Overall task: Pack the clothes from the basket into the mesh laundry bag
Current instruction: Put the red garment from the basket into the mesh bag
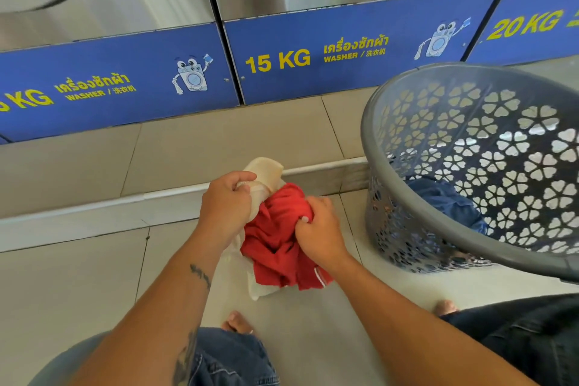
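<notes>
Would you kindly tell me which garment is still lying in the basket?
The dark blue garment at the basket's bottom; the red garment is outside, gripped by both hands.

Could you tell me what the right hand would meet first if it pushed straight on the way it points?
Probably the red garment it already grips, then the left hand holding the mesh bag; depth is unclear.

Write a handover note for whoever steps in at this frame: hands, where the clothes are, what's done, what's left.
Left hand grips the cream mesh laundry bag at its top.
Right hand pushes a red garment into the bag; most of it is still outside.
Grey basket stands to the right with a blue garment in it.
Left: finish the red one, then pack the blue.
</notes>
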